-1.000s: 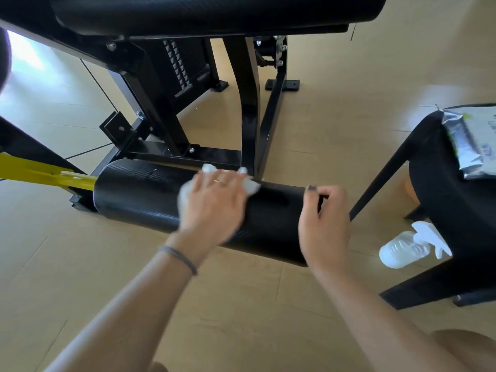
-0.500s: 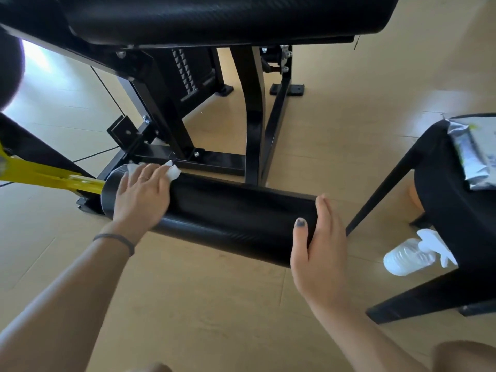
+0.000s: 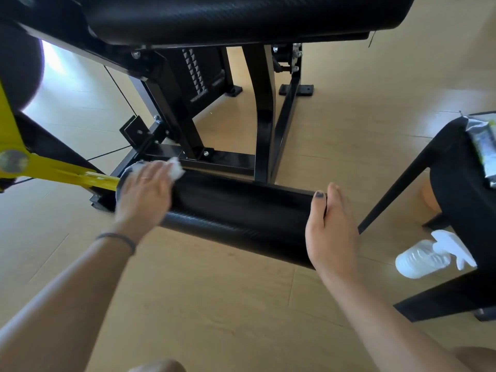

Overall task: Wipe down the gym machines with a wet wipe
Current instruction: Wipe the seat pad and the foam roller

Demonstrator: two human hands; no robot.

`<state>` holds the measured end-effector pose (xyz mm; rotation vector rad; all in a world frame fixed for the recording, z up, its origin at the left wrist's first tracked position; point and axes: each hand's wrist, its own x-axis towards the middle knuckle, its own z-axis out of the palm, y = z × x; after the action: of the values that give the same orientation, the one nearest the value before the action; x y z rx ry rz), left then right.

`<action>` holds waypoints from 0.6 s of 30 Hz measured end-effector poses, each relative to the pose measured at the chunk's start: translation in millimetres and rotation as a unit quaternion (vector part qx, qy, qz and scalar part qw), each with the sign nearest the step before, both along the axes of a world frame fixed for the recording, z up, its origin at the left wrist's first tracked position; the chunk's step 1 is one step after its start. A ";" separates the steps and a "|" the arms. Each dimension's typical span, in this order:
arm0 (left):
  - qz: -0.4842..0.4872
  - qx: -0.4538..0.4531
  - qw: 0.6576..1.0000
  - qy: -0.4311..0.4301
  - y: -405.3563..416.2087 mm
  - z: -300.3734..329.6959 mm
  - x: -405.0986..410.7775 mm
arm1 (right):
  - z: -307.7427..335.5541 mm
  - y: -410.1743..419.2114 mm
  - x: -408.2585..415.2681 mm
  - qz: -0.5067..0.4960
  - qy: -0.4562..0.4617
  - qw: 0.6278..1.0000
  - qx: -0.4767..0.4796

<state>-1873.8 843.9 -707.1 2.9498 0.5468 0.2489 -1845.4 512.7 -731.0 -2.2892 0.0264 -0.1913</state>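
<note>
A black padded roller (image 3: 236, 213) of the gym machine lies low across the middle, fixed to a yellow lever arm (image 3: 61, 170) at its left end. My left hand (image 3: 145, 194) presses a white wet wipe (image 3: 175, 167) flat on the roller's left end; only a corner of the wipe shows past my fingers. My right hand (image 3: 331, 229) rests against the roller's right end face, thumb on the rim and fingers straight.
The black machine frame (image 3: 264, 124) and padded seat (image 3: 241, 14) stand behind and above the roller. At the right is a black chair (image 3: 461, 200) with a wipes pack (image 3: 483, 149) on it. A white spray bottle (image 3: 426, 257) lies on the wooden floor beneath it.
My left hand swept the wipe from the roller's middle to its left end and stays there. My right hand shifted from curling over the right end to lying flat against it.
</note>
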 end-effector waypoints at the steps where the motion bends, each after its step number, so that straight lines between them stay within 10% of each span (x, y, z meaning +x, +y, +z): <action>1: 0.049 -0.029 0.998 -0.007 16.5 -0.1 -0.9 | -0.3 0.5 0.1 -0.002 0.000 1.000 0.004; 4: 0.083 -0.021 0.996 -0.017 -12.4 -1.0 9.4 | -0.3 1.7 0.1 -0.015 -0.003 1.000 0.008; 12: -0.281 0.057 0.958 -0.014 -168.1 -1.5 -4.0 | -8.9 1.3 -3.4 -0.016 0.003 0.997 0.075; 18: 0.052 -0.031 0.998 -0.018 -26.8 -2.6 8.4 | -14.7 -6.2 -26.3 0.041 -0.023 0.998 0.033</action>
<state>-1865.4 817.1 -709.7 2.8554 0.6914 0.2885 -1871.7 506.6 -745.6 -2.2149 -0.0835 -0.1983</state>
